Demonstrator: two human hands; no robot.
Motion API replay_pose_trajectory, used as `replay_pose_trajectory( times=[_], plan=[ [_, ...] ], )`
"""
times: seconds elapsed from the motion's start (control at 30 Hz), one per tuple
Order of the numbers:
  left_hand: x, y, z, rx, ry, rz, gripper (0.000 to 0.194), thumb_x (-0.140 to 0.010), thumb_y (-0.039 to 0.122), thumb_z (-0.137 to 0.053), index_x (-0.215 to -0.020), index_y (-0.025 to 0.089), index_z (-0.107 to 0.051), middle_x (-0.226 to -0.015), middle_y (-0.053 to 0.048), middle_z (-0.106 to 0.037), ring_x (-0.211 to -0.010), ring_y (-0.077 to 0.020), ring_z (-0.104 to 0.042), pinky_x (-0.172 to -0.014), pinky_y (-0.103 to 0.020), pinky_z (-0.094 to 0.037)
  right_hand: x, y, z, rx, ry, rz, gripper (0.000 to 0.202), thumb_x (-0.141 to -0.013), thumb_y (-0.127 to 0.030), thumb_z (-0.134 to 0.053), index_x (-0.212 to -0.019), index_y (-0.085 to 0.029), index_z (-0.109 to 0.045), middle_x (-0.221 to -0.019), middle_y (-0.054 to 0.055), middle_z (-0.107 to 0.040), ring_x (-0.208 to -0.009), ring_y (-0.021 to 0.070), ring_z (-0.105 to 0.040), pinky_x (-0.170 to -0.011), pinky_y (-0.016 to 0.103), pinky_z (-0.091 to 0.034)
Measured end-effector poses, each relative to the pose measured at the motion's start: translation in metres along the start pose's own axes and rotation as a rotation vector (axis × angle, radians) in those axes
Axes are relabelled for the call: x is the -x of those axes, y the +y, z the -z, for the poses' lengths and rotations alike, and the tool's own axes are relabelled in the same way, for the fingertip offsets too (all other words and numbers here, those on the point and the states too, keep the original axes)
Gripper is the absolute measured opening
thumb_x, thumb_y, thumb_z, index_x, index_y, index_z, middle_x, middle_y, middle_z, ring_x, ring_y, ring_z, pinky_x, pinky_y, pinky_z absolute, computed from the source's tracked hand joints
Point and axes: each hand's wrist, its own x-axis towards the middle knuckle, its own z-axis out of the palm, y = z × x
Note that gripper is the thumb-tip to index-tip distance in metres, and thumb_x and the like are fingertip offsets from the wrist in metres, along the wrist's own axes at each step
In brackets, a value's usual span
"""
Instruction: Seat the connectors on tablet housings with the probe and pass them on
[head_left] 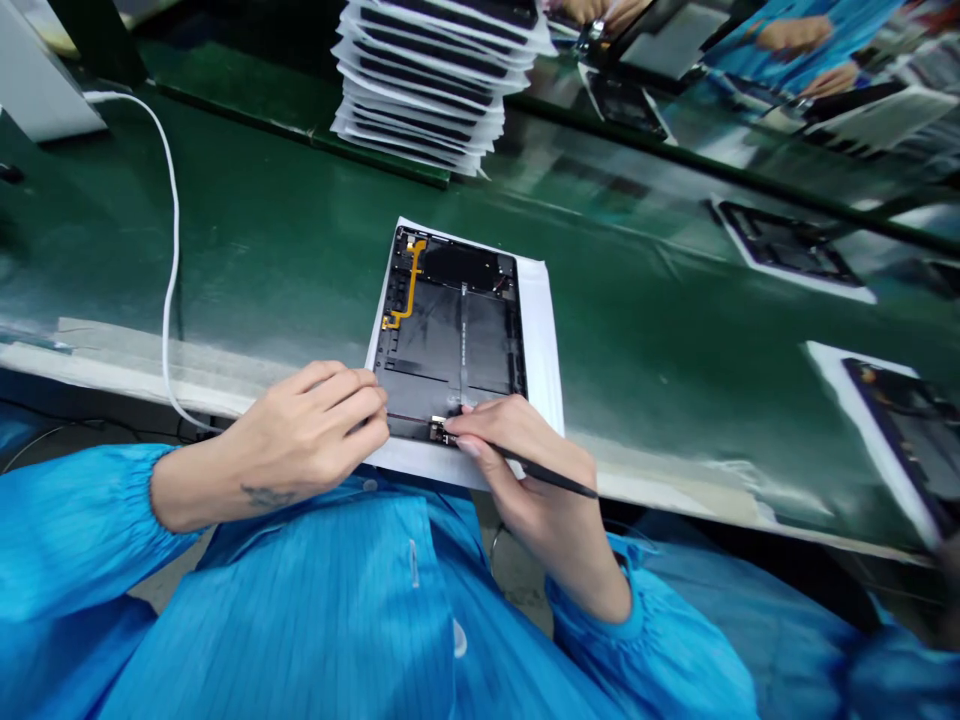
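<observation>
An opened tablet housing [435,350], black inside, lies on a white foam sheet [544,330] at the bench's front edge. An orange flex cable [412,285] runs along its left side. My left hand [319,425] rests at the housing's lower left corner, its fingers bent against the edge. In my right hand [525,445] are black tweezers [551,476], pinched between thumb and fingers. The tweezer tips, partly hidden by my fingers, are at a small circuit board [439,430] by the housing's near edge.
Behind stands a tall stack of white sheets with dark housings [442,90]. A white cable [174,220] curves across the bench at left. More housings on sheets lie at right [795,245], near a raised green ledge [300,125]. Other people's hands [795,35] work at the far side.
</observation>
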Motion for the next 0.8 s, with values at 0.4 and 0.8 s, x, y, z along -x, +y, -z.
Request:
replay_pose_trajectory(
  times=[0.4,0.8],
  plan=[
    [0.001,0.007,-0.012,0.069,0.031,-0.012,0.028,-0.101,0.009,-0.046,-0.117,0.009,-0.068,-0.107,-0.011,-0.075,-0.099,-0.0232,-0.070,-0.089,-0.037,-0.055,0.012,-0.004,-0.003,0.108,-0.099,0.116,0.013,-0.096,-0.011,-0.058,-0.104,-0.017,-0.067,-0.092,0.006,-0.071,-0.088,0.0192,-0.065,-0.083,0.037,-0.056],
    [0.038,0.002,0.001,0.164,0.033,0.311,0.052,-0.094,-0.002,-0.044,-0.141,0.018,-0.055,-0.124,-0.015,-0.069,-0.121,-0.0247,-0.065,-0.100,-0.042,-0.058,0.011,0.002,-0.031,-0.133,0.215,0.078,0.016,-0.100,-0.018,-0.056,-0.110,-0.017,-0.068,-0.098,0.009,-0.074,-0.090,0.0210,-0.067,-0.083,0.038,-0.056]
  ],
)
